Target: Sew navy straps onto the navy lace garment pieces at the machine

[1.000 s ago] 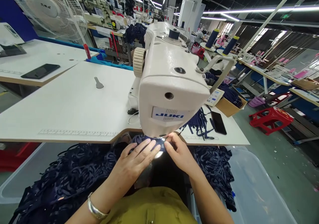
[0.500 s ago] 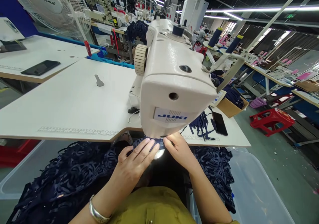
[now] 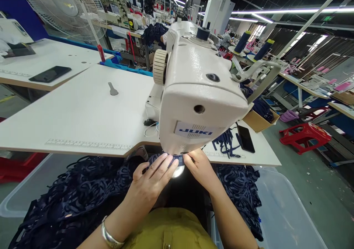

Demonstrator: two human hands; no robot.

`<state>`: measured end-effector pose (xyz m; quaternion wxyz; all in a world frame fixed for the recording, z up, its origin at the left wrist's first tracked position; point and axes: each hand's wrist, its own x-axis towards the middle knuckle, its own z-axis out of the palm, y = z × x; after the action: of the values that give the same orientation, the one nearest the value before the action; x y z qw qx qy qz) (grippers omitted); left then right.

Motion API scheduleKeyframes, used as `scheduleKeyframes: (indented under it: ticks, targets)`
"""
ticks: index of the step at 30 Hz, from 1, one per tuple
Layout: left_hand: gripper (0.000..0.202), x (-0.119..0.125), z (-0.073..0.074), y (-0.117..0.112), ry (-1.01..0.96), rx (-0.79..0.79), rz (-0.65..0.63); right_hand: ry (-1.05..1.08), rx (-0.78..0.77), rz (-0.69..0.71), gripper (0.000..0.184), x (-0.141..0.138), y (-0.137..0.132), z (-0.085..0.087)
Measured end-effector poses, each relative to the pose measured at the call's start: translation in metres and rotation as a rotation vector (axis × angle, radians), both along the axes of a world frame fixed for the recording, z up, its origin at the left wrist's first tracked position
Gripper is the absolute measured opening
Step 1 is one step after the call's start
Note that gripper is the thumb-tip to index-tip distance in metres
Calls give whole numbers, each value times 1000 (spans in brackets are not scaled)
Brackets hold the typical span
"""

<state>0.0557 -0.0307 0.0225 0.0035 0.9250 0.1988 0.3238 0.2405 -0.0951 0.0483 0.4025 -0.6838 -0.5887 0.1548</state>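
Under the front of the white sewing machine point(image 3: 204, 90), a piece of navy fabric point(image 3: 180, 161) lies by the needle area, which the machine head hides. My left hand point(image 3: 151, 177) rests on this fabric from the left, its fingers stretched out and lying flat. From the right, my right hand point(image 3: 199, 168) pinches the fabric's edge between thumb and bent fingers. A bright round lit patch point(image 3: 178, 172) shows just below the fabric, between both hands. More dark navy patterned garments point(image 3: 83, 190) are heaped at my left, and another navy pile point(image 3: 239, 190) hangs at my right.
On the white table point(image 3: 83, 109) lie a small grey metal piece point(image 3: 113, 89), navy straps point(image 3: 226, 142) and a phone point(image 3: 246, 139). A clear plastic bin point(image 3: 287, 204) stands at right, near a cardboard box point(image 3: 257, 121) and red stool point(image 3: 304, 136). A fan point(image 3: 65, 5) stands back left.
The whole view has shifted slightly to the right. Both hands stay at the fabric in nearly the same pose. An arm now shows behind the machine at the back.
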Motion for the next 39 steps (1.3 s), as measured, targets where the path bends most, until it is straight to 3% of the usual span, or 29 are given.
scheduleKeyframes:
  ticks: [14, 28, 39]
  targets:
    - [41, 0, 1, 1, -21, 35, -9, 7, -19, -33, 24, 0, 1, -4]
    - [42, -2, -8, 0, -33, 42, 26, 7, 12, -41, 26, -5, 5, -9]
    - [40, 0, -7, -2, -35, 33, 51, 80, 86, -43, 22, -8, 5, -14]
